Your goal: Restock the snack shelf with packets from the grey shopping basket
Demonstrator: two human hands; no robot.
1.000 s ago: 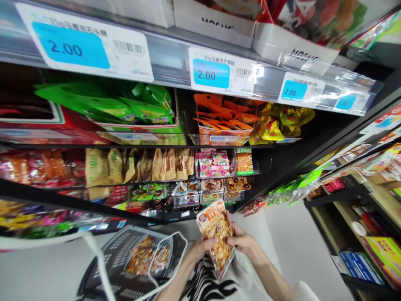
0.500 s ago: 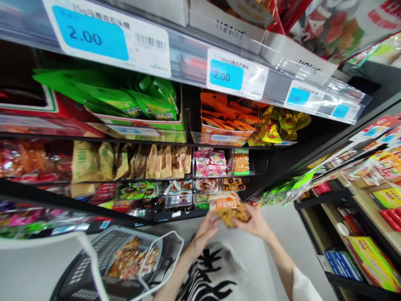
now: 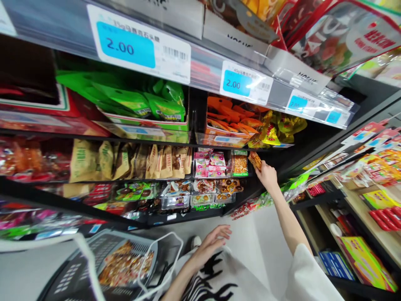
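My right hand (image 3: 267, 174) reaches out to the middle shelf and grips an orange snack packet (image 3: 255, 159), holding it against the shelf beside a green-topped pack of the same kind of snack (image 3: 240, 163). My left hand (image 3: 213, 243) hangs low over the floor, fingers loosely spread and holding nothing. Below it, at the left, a black shopping basket (image 3: 78, 267) with white handles holds more snack packets (image 3: 123, 265).
Store shelves (image 3: 206, 146) full of bagged snacks run ahead, with blue 2.00 price tags (image 3: 125, 44) on the rail above. A second shelf unit (image 3: 360, 188) stands on the right. Grey floor lies between them.
Both hands held the snack packet near my body. Now my right hand has carried it up to the middle shelf, and my left hand has let go and dropped down.
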